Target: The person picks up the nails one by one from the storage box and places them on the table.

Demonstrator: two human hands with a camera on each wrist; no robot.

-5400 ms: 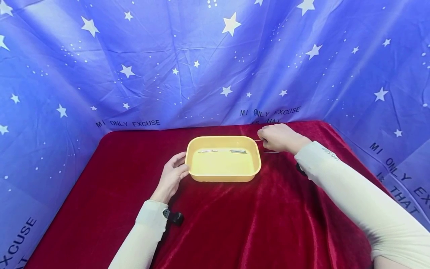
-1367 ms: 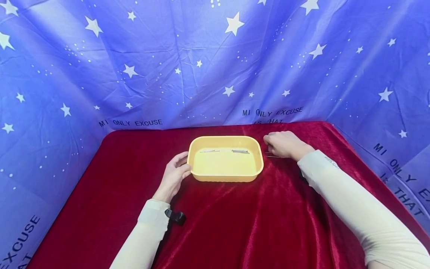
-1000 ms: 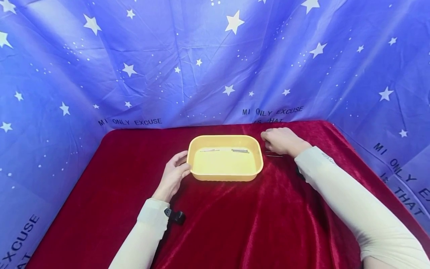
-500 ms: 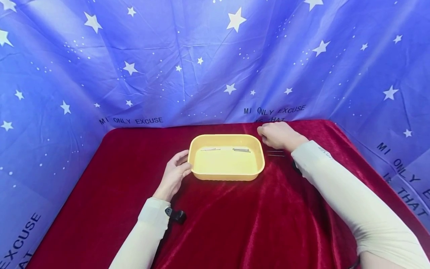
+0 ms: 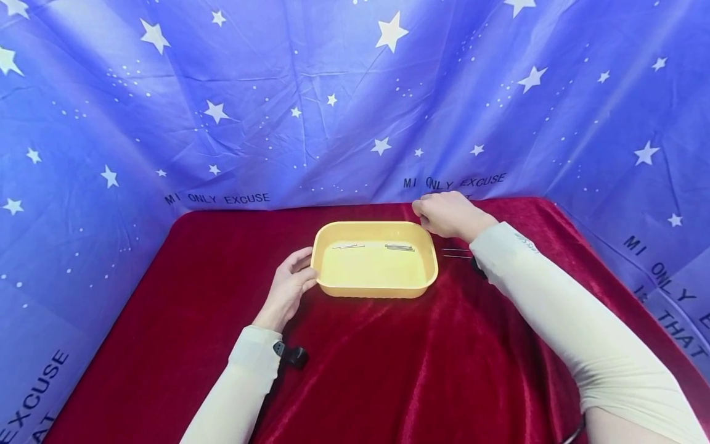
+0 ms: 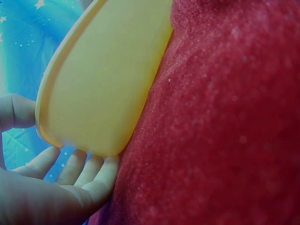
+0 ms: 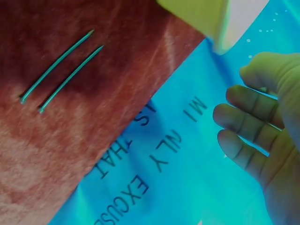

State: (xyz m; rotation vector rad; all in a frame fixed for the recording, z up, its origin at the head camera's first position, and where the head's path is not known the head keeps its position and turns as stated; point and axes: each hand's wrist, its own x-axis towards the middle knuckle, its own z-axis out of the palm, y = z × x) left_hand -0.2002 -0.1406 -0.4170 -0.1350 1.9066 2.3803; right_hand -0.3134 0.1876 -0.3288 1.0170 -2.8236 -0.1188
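A yellow plastic basin (image 5: 377,291) stands on the table, with several nails (image 5: 399,248) inside at the right and a smaller group at the left. My left hand (image 5: 286,287) touches the basin's left end with its fingertips; in the left wrist view, the spread fingers (image 6: 72,168) rest against the outer wall. Beyond the basin's far right corner hovers my right hand (image 5: 449,213). Its fingers (image 7: 241,117) are loosely bent in the right wrist view, and no nail shows in them. Two nails (image 7: 70,72) lie side by side on the cloth, right of the basin.
Dark red velvet cloth (image 5: 366,370) covers the table. A blue curtain (image 5: 249,111) with white stars and black lettering hangs behind the table's far edge and along both sides.
My right hand has risen from beside the nails and shifted left and away, toward the basin's far right corner, uncovering both nails. My left hand and the basin have stayed in place.
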